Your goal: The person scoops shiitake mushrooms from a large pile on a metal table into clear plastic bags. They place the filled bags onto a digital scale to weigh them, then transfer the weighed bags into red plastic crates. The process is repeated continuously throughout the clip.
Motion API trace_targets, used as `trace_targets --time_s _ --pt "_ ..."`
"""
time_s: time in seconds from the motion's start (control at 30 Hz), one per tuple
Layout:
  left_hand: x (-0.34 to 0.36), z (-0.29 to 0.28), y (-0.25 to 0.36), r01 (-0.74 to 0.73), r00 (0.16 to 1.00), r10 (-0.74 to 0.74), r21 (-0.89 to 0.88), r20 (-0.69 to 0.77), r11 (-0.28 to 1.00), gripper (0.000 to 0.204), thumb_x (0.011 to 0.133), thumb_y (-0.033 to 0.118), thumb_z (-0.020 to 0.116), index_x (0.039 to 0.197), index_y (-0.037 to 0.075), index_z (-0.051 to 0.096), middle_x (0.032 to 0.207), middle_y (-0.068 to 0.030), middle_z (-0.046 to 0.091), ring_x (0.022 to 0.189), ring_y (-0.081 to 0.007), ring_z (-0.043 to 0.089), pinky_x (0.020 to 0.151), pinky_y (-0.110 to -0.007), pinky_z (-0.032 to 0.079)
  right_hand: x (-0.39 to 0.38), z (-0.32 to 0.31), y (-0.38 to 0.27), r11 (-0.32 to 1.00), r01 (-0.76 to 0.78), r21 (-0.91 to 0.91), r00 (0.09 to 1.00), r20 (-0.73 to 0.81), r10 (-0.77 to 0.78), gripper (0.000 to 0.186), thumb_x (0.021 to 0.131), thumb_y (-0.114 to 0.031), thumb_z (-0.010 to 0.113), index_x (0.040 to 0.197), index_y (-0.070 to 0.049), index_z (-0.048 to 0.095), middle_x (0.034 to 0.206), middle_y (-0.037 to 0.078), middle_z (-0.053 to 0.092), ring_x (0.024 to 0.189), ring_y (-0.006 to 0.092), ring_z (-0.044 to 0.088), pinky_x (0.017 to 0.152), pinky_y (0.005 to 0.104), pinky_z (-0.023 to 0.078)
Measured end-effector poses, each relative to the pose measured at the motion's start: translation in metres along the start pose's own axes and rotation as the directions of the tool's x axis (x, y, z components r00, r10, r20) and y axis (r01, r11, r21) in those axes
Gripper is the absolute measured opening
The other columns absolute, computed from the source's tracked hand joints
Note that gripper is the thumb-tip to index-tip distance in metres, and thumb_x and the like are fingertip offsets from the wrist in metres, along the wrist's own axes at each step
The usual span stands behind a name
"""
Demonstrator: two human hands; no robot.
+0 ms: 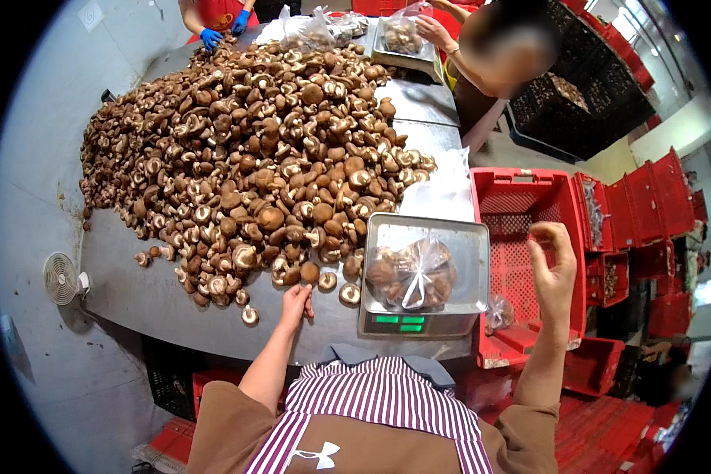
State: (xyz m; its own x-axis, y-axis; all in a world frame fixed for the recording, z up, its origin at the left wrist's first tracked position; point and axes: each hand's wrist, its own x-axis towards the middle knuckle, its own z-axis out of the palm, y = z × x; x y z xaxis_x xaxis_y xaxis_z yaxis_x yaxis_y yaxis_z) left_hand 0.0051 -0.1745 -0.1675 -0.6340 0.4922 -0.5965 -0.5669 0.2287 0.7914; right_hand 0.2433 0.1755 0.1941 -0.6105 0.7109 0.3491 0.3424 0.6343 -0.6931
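A clear plastic bag of brown shiitake mushrooms [438,267], its neck tied, rests on the metal pan of a digital scale [468,296]. Left of the scale, my left hand [295,306] is at the steel table, fingers curled together beside a few loose mushrooms [310,272]; whether anything is inside them is hidden. My right hand [554,251] is raised over the red plastic crate [521,280], fingers curved and apart, holding nothing. Low in that crate lies another bag of mushrooms [499,314]. A large heap of mushrooms [237,158] covers much of the table.
White plastic bags [442,189] lie between heap and crate. Across the table, a person handles a bag on a second scale [407,57]; another person's blue gloves [211,39] touch the heap. Red crates [648,205] stack at right. A small fan [61,278] stands left.
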Motion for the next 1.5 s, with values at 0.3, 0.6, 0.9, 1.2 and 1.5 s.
trace_targets --time_s 0.3,0.6,0.9,1.2,1.5 --pt "-0.021 0.016 -0.002 -0.053 0.990 0.045 -0.056 -0.136 0.997 0.028 0.097 0.026 0.059 0.077 0.008 0.052 0.060 -0.0012 0.053 0.046 -0.0135 0.055 0.042 -0.027 0.045 -0.067 0.060 0.035 0.986 0.080 -0.146 0.881 0.472 -0.002 0.064 0.077 -0.013 0.073 0.135 -0.006 0.047 0.144 0.019 0.042 0.136 0.0371 0.037 0.111 0.0453 0.034" --pt "-0.053 0.003 -0.027 -0.042 0.983 0.024 -0.096 -0.182 0.995 0.023 0.096 0.025 0.061 0.081 0.009 0.055 0.064 -0.0010 0.053 0.051 -0.0126 0.055 0.043 -0.028 0.045 -0.067 0.141 0.068 0.886 0.330 -0.325 0.844 0.522 -0.123 0.057 0.071 -0.012 0.071 0.127 -0.009 0.055 0.146 0.022 0.040 0.138 0.0410 0.033 0.112 0.0493 0.030" --pt "-0.080 -0.006 -0.048 -0.024 0.982 0.002 -0.115 -0.188 0.993 0.021 0.097 0.023 0.059 0.083 0.008 0.053 0.067 -0.0029 0.054 0.054 -0.0149 0.054 0.049 -0.032 0.048 -0.087 0.153 0.112 0.936 0.101 0.338 0.992 0.040 -0.121 0.030 0.079 0.002 0.052 0.109 0.001 0.058 0.108 0.018 0.066 0.111 0.0333 0.060 0.097 0.0433 0.046" --pt "-0.103 0.014 -0.056 -0.089 0.977 0.073 -0.073 -0.201 0.993 0.023 0.095 0.017 0.060 0.077 0.009 0.047 0.061 -0.0049 0.050 0.050 -0.0156 0.050 0.045 -0.031 0.044 -0.076 0.008 0.230 0.303 -0.347 0.888 0.828 0.139 0.542 0.020 0.099 -0.014 0.054 0.118 -0.006 0.052 0.103 0.008 0.064 0.091 0.0170 0.064 0.078 0.0307 0.054" --pt "-0.089 0.050 -0.044 -0.049 0.929 0.064 0.049 -0.363 0.998 0.019 0.092 0.013 0.061 0.078 0.003 0.055 0.064 -0.0056 0.056 0.053 -0.0165 0.057 0.048 -0.030 0.050 -0.080 -0.023 0.436 0.888 -0.460 -0.004 0.884 0.084 0.459 0.018 0.094 -0.021 0.050 0.097 -0.005 0.054 0.084 0.015 0.061 0.085 0.0264 0.061 0.080 0.0364 0.047"
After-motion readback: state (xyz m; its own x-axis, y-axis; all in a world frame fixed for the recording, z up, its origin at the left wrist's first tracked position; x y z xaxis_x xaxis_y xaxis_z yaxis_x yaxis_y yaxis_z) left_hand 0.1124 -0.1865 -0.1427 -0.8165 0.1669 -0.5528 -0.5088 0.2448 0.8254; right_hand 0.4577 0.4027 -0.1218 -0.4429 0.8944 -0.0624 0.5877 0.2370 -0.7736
